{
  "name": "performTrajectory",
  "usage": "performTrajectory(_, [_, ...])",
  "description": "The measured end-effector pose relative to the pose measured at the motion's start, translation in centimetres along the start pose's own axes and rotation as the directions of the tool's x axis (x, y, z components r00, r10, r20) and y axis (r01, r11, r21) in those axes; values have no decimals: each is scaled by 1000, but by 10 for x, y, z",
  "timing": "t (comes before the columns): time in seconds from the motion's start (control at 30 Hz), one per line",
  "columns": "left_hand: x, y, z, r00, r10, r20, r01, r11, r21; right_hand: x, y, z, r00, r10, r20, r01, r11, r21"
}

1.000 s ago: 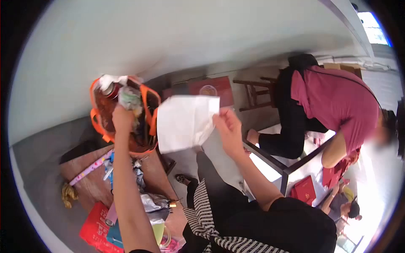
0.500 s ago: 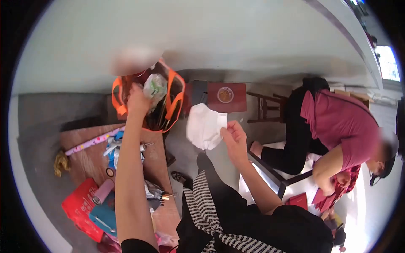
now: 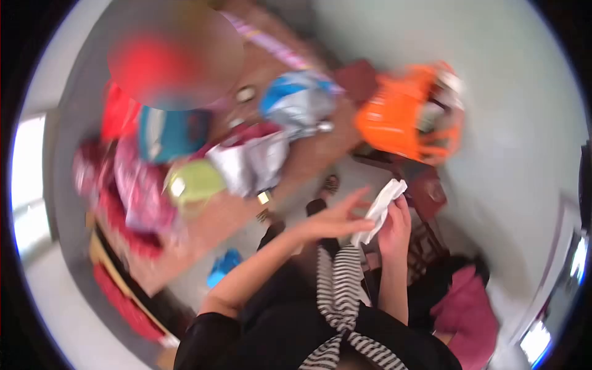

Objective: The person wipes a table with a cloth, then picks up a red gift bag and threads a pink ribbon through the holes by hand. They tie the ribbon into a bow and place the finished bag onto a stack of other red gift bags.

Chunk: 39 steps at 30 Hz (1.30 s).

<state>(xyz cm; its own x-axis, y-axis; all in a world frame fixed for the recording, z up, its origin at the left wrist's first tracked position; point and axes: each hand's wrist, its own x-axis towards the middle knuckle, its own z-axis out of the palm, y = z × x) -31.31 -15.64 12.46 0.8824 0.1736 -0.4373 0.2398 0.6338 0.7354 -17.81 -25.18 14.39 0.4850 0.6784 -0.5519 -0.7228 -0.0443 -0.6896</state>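
Note:
A folded white cloth or paper (image 3: 381, 209) is upright between my two hands. My right hand (image 3: 394, 227) grips it from the right side. Against its left side is my left hand (image 3: 342, 217), fingers apart and smeared a little by motion. Up and to the right of them stands the orange bag (image 3: 398, 117), with pale things showing in its opening.
A brown table (image 3: 246, 213) at the left bears a silver bag (image 3: 250, 163), a blue-and-silver bag (image 3: 299, 102), a green item (image 3: 196, 184) and a teal case (image 3: 169, 132). A blue bag (image 3: 224, 266) lies below it. At lower right is a person in maroon (image 3: 467, 311).
The view has turned toward the table. My left hand has left the orange bag and come to the white cloth or paper, which now looks narrower and folded.

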Motion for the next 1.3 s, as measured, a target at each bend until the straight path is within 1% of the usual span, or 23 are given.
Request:
performTrajectory(0.03, [-24, -22, -4, 991, 114, -66, -123, 979, -165, -8, 17, 19, 998, 57, 35, -52, 991, -122])
performTrajectory(0.1, [-89, -29, -10, 960, 5, -281, -157, 840, -520, -24, 62, 50, 973, 113, 202, -1, 875, -484])
performTrajectory(0.2, [-165, -89, -18, 825, 31, -564, -440, 662, -607, -62, 129, 89, 859, 207, 468, 154, 768, -622])
performTrajectory(0.23, [-189, -112, -26, 779, -41, -626, -477, 609, -633, -72, 158, 97, 810, 196, 552, 244, 745, -621])
performTrajectory(0.27, [-215, -129, -32, 737, -120, -666, -508, 552, -661, -86, 179, 115, 714, 169, 680, 547, 472, -692])
performTrajectory(0.3, [-243, -142, -35, 655, -168, -737, -582, 510, -633, -100, 199, 130, 584, 184, 791, 781, 137, -609])
performTrajectory(0.33, [-267, -162, -41, 599, -180, -780, -641, 475, -603, -109, 225, 144, 411, 212, 887, 881, 161, -446])
performTrajectory(0.4, [-319, -201, -52, 471, -192, -861, -766, 393, -508, -120, 282, 152, 87, 441, 893, 950, 233, -208])
performTrajectory(0.5, [-390, -249, -63, 332, -236, -913, -875, 285, -392, -177, 351, 192, -84, 653, 753, 891, 388, -237])
performTrajectory(0.57, [-430, -275, -67, 299, -359, -884, -907, 180, -380, -200, 405, 199, -106, 654, 749, 837, 465, -287])
performTrajectory(0.63, [-459, -308, -68, 235, -350, -907, -938, 163, -306, -215, 452, 206, -164, 648, 744, 792, 536, -292])
performTrajectory(0.7, [-485, -317, -61, 186, -442, -878, -951, 144, -274, -220, 495, 218, -149, 739, 657, 783, 494, -378])
performTrajectory(0.73, [-494, -323, -58, 105, -449, -888, -947, 228, -227, -223, 512, 231, -125, 687, 716, 794, 501, -343])
performTrajectory(0.8, [-504, -346, -42, 90, -475, -875, -949, 227, -221, -226, 548, 256, 19, 655, 755, 782, 461, -420])
performTrajectory(0.87, [-495, -381, -20, 15, -556, -831, -906, 344, -247, -220, 585, 277, 33, 548, 836, 840, 439, -320])
performTrajectory(0.93, [-477, -410, -1, -130, -617, -776, -739, 583, -339, -219, 627, 289, 46, 432, 901, 870, 425, -248])
performTrajectory(0.97, [-457, -443, 7, -227, -573, -787, -627, 704, -332, -212, 649, 288, 36, 465, 884, 918, 333, -213])
performTrajectory(1.03, [-446, -445, 6, -369, -529, -764, -555, 785, -275, -204, 687, 279, 30, 482, 876, 949, 262, -176])
performTrajectory(1.07, [-445, -449, 7, -456, -416, -787, -296, 904, -307, -200, 702, 273, 10, 502, 865, 972, 199, -127])
performTrajectory(1.1, [-467, -431, -2, -507, -281, -815, -15, 948, -318, -192, 716, 263, 1, 631, 776, 987, 123, -101])
performTrajectory(1.13, [-473, -433, -8, -511, -275, -814, -56, 956, -288, -191, 722, 258, 10, 642, 767, 989, 106, -102])
performTrajectory(1.2, [-489, -441, -17, -463, -366, -807, -215, 930, -298, -195, 728, 243, -52, 641, 766, 985, -92, 143])
performTrajectory(1.3, [-517, -488, -32, -394, -410, -822, -374, 889, -264, -202, 736, 239, 60, 668, 741, 992, -121, 28])
